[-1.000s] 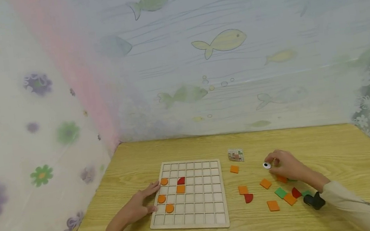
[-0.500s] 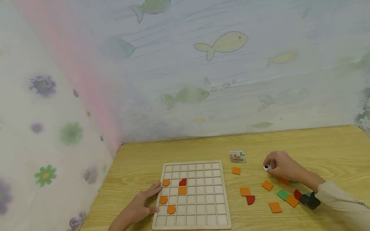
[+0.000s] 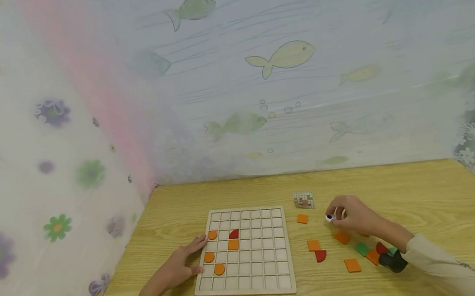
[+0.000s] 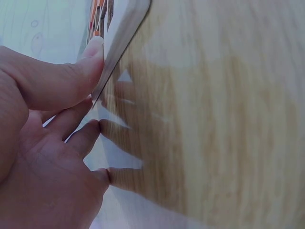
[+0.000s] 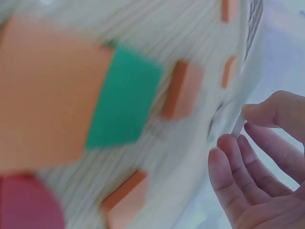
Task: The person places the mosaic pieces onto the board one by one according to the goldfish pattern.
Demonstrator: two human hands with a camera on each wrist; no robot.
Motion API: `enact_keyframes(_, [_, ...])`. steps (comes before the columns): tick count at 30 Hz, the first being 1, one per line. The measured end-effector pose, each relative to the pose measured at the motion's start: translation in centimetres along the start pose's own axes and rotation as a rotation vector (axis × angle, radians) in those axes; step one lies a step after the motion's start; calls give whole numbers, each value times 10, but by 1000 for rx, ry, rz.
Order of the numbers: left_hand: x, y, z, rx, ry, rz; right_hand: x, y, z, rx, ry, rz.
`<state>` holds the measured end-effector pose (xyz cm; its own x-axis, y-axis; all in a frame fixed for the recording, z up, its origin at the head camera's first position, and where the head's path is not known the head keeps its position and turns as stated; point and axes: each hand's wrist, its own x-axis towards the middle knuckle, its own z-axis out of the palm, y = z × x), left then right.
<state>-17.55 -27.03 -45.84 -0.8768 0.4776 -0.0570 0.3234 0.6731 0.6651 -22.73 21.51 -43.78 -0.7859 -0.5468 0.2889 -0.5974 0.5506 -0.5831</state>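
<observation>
A pale wooden grid board [image 3: 266, 249] lies on the table, with several orange discs, a red quarter-circle [image 3: 234, 234] and an orange square [image 3: 233, 244] in its cells. My left hand [image 3: 180, 264] rests at the board's left edge, fingers spread. In the left wrist view its thumb [image 4: 93, 57] touches the rim and other fingertips meet the tabletop. Right of the board, my right hand [image 3: 355, 215] pinches a white eye disc [image 3: 329, 217] with a black dot between thumb and fingers, held above the table. Seen edge-on in the right wrist view, the disc [image 5: 238, 126] is thin.
Loose orange squares [image 3: 352, 265], a green square [image 3: 361, 249] and red quarter-circles [image 3: 320, 255] lie scattered at the right, partly beneath my right forearm. A small printed grid card [image 3: 303, 200] sits behind them. A fish-painted wall [image 3: 238, 157] closes off the table's back.
My right hand has moved left toward the board, carrying the white eye disc. My left hand stays at the board's edge.
</observation>
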Motion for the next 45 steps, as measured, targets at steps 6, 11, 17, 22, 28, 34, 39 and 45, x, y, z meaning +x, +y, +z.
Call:
enact_keyframes(6, [0,0,0,0,3,11,6,-14,10,15,-16,-58])
enact_keyframes(11, [-1,0,0,-4,3,10,11,-21,22,34,-36,-113])
enact_keyframes(17, [-2,2,-2,-7,8,29,16,-34,38,63,-65,-157])
enact_keyframes(22, [-3,3,-2,-11,12,33,22,-45,49,82,-105,-160])
enact_keyframes(28, [-2,1,-1,-18,9,22,30,-56,61,120,-136,-147])
enact_keyframes(34, [-2,0,1,-21,0,18,41,-65,74,143,-144,-185])
enact_keyframes(39, [-2,1,1,-26,-2,15,50,-71,83,171,-144,-271])
enact_keyframes(45, [-3,3,0,-23,12,12,62,-83,93,167,-189,-206])
